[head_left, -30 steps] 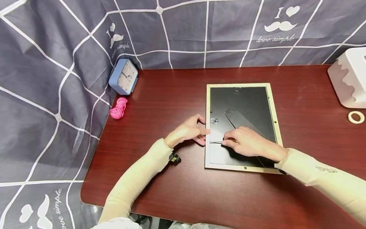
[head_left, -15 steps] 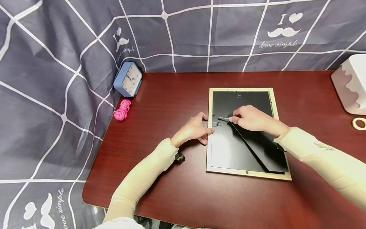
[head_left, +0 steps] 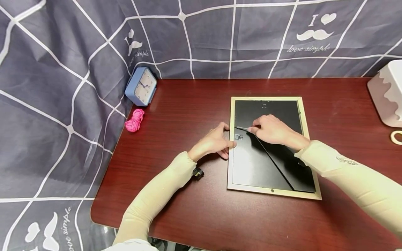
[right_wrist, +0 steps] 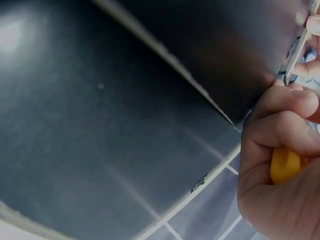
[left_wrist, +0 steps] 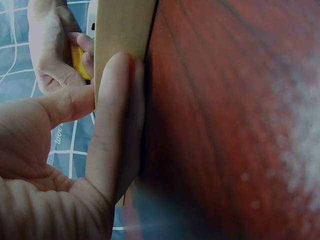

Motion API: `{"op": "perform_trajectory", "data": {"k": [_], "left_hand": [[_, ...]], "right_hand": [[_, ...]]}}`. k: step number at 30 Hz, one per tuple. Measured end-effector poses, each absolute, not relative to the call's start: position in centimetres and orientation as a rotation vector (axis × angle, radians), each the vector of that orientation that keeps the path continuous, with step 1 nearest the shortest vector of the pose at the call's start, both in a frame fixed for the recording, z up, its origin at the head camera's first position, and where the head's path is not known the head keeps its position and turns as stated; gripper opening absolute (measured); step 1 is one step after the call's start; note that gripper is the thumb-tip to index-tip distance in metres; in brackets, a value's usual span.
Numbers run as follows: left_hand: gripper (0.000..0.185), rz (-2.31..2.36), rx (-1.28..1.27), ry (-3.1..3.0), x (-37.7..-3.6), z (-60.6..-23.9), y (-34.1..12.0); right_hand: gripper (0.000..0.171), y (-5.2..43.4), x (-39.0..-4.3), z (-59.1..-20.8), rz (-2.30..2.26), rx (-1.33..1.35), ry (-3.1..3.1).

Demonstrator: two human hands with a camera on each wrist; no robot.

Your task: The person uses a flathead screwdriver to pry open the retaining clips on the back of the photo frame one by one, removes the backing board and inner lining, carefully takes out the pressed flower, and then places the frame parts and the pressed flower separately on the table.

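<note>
A picture frame (head_left: 231,164) with a pale rim lies back side up on the table, its black backing board (head_left: 251,167) showing. My left hand (head_left: 215,141) holds the frame's left rim, thumb on top and fingers against the outer side. My right hand (head_left: 271,130) grips a yellow-handled tool (right_wrist: 286,165), its exact kind unclear. The tool's thin metal end points toward the left rim, just above a small metal hanger (head_left: 239,137). A black stand flap (head_left: 293,167) on the backing lies under the right wrist, partly hidden by it.
A blue alarm clock (head_left: 141,86) and pink yarn (head_left: 134,120) sit at the left edge of the table (head_left: 176,209). On the right are a white-and-pink box (head_left: 384,96) and a tape roll (head_left: 396,137). A grey patterned cloth (head_left: 207,38) hangs behind.
My right hand has moved up the backing, away from me, with the tool. The stand flap was raised half a second ago and now lies lower. The left hand stays on the rim.
</note>
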State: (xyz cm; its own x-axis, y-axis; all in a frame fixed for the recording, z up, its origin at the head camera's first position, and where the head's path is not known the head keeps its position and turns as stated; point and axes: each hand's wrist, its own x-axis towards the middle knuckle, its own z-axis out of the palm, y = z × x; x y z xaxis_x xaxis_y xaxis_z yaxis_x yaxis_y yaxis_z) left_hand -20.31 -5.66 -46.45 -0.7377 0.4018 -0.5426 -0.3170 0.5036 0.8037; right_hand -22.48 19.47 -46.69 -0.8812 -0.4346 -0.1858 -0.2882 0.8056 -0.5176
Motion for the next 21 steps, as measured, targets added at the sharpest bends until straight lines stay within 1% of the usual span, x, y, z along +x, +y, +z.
{"op": "perform_trajectory", "data": {"k": [3, 9, 14, 16, 18, 21], "left_hand": [[0.066, 1.296, 0.060, 2.019, -20.3, -46.5, -5.6], [0.068, 1.288, 0.069, 2.012, -20.4, -46.6, -5.5], [0.069, 1.283, 0.062, 2.013, -20.5, -46.6, -5.6], [0.069, 1.284, 0.061, 2.010, -20.5, -46.6, -5.7], [0.069, 1.285, 0.061, 2.009, -20.5, -46.5, -5.7], [0.069, 1.284, 0.060, 2.010, -20.5, -46.5, -5.7]], "right_hand": [[0.035, 18.8, -21.6, -44.6, -0.700, -0.534, 2.664], [0.032, 18.3, -21.1, -43.6, -0.638, -0.477, 2.681], [0.038, 18.5, -21.5, -44.7, -0.697, -0.519, 2.707], [0.040, 18.8, -22.0, -45.9, -0.719, -0.554, 2.722], [0.040, 19.0, -22.3, -46.7, -0.717, -0.548, 2.732], [0.040, 19.1, -22.3, -46.8, -0.733, -0.562, 2.733]]}}
